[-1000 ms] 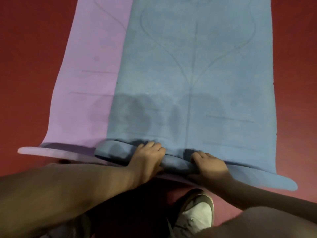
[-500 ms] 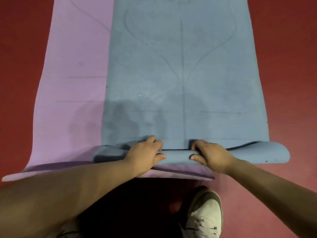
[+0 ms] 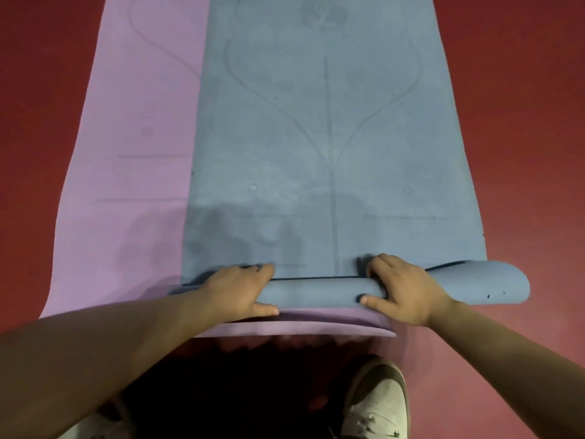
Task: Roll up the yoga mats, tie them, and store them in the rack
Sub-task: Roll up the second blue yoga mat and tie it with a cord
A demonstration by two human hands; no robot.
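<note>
Two hands, left hand (image 3: 237,288) and right hand (image 3: 400,288), curl around the rolled near end of the blue mat (image 3: 332,147), which lies printed with faint lines over a purple mat (image 3: 133,172) stretching away beyond them.

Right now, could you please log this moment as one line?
phase: rolling | blue mat: near end rolled | left hand: grips blue mat | right hand: grips blue mat | purple mat: underneath, unrolled | tied: no
</note>
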